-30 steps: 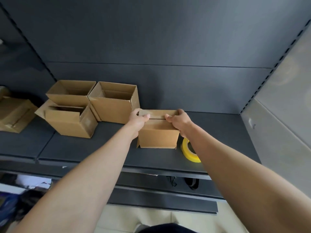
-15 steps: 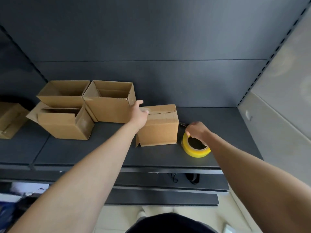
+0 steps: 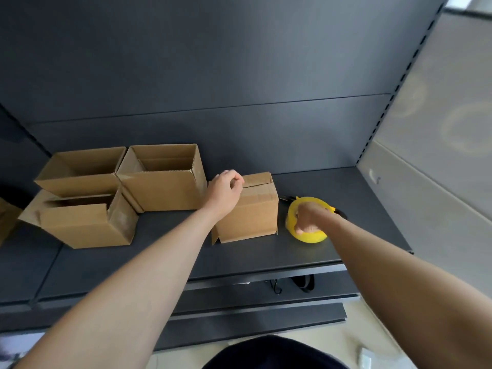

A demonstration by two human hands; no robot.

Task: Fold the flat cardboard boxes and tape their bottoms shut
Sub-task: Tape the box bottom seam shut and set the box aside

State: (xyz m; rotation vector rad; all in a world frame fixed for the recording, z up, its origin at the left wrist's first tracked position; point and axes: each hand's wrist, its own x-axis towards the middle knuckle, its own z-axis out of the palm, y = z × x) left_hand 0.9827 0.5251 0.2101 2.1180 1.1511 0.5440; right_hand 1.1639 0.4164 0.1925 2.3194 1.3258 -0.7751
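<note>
Since half a second ago the right hand (image 3: 306,219) has closed on the yellow tape roll (image 3: 310,237), fingers clenched through its ring. The left hand (image 3: 225,191) stays at the folded box (image 3: 250,214), fingers curled on its top; grip unclear. The roll sits just beside the box's 3 o'clock. Three open boxes (image 3: 162,182) crowd 9 o'clock on the dark shelf (image 3: 159,257); a pale wall (image 3: 439,155) stands at 3.
</note>
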